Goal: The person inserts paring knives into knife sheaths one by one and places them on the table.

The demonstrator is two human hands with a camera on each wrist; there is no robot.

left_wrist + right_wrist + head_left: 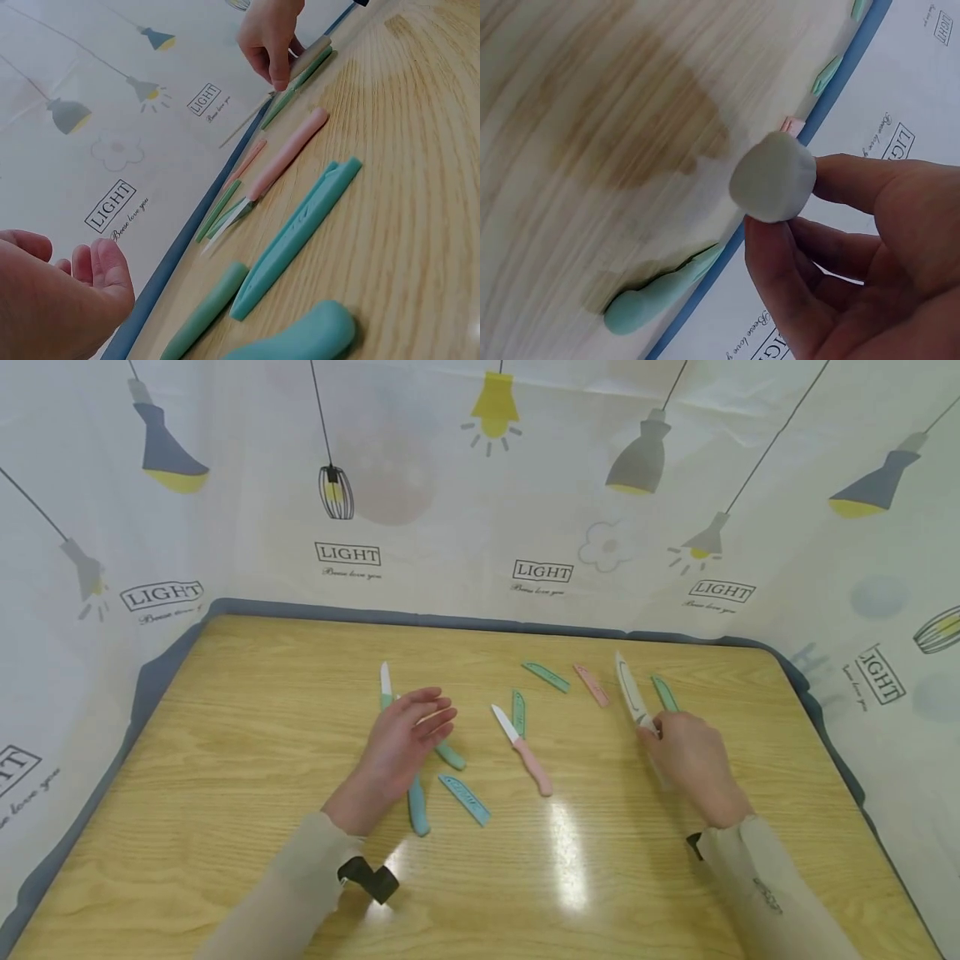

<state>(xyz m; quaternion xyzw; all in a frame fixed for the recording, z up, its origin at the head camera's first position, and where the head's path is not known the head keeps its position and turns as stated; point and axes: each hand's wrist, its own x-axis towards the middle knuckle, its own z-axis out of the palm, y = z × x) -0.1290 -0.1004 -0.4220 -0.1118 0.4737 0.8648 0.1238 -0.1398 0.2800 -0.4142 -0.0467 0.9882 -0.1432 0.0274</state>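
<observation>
My right hand point(693, 764) grips a pale-handled knife point(632, 691) between thumb and fingers, its blade pointing up and to the left. The butt of its handle point(772, 178) faces the right wrist camera. Beside that hand lies a green piece point(663, 692), whose rounded green handle point(637, 307) shows in the right wrist view. My left hand point(397, 739), fingers relaxed and slightly bent, holds nothing above a green handle point(452, 756) and a blue handle point(418, 810). It partly hides these knives. A white blade point(386, 678) shows beyond it.
Mid-table, a pink-handled knife point(532, 767) lies with its blade against a green sheath point(519, 713). A blue sheath point(465, 799) is nearer. Farther back are another green sheath point(547, 677) and a pink sheath point(592, 685). A lamp-printed cloth point(450, 527) stands behind the table point(262, 693).
</observation>
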